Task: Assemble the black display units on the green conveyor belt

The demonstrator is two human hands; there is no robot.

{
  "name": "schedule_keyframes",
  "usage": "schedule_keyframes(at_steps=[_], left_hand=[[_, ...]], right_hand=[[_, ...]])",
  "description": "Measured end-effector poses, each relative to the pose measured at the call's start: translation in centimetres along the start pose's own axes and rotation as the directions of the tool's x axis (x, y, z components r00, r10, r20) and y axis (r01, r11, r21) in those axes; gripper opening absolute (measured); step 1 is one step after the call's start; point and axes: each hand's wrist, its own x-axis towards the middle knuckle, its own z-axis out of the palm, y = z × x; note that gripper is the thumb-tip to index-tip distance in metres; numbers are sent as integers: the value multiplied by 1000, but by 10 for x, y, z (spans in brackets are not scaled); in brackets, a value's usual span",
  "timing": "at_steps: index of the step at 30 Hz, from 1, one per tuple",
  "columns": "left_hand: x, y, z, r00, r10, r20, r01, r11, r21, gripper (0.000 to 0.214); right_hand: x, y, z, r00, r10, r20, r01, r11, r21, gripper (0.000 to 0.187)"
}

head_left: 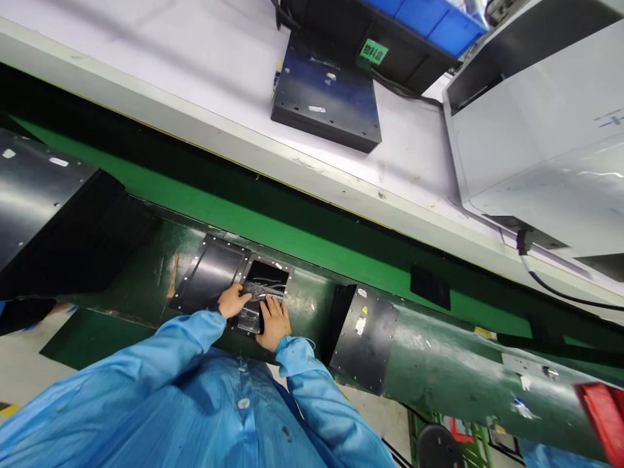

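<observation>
From where I stand, the person's two bare hands work at a rectangular opening (263, 281) cut into a curved, green-painted housing (439, 351). The opening has a thin metal frame (285, 273) dotted with small fasteners, and its dark inside holds a bundle of thin silvery wires (266, 290). Glossy, clear plastic film (249, 318) covers its lower part.

The left hand (233, 301) lies nearly flat at the frame's edge, fingers extended toward the wires. The right hand (273, 323) sits just beside it, open with fingers spread, its fingertips (274, 303) on the film. Neither hand visibly closes on anything, though I cannot tell whether the fingertips pinch the film.

A matte black plate (209, 273) lies against the housing, touching the opening's left side. A second riveted black plate (363, 338) is fixed farther right, on paint that is scuffed and patched with torn stickers. Pale blue, crinkled gown sleeves (190, 331) run up to both wrists. Beyond the housing, a black metal box (324, 94) with a green label (374, 52) sits on a white, worn bench (244, 97), near blue bins (426, 19) and a smooth grey casing (536, 136).
</observation>
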Motion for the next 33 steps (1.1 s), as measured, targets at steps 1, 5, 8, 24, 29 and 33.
schedule_keyframes(at_steps=[1,5,8,24,29,33], left_hand=[[-6,-8,-2,996,35,-82,-24,990,141,42],[-26,-39,-10,988,123,-97,-42,805,592,51],[-33,-48,-12,992,121,-33,-65,725,685,50],[39,10,-27,994,80,-74,-27,840,542,26],[100,84,-35,998,36,-42,-2,780,626,46],[112,101,-41,999,-28,24,5,745,667,48]], right_hand=[[1,2,5,1000,-8,-9,7,1000,-8,107],[7,15,29,998,-14,-57,13,1000,-2,103],[13,22,45,998,-12,-63,12,1000,2,95],[60,94,-30,764,630,-143,-503,719,480,42],[118,116,-56,676,722,144,-661,509,551,42],[127,126,-59,688,684,244,-689,509,516,40]])
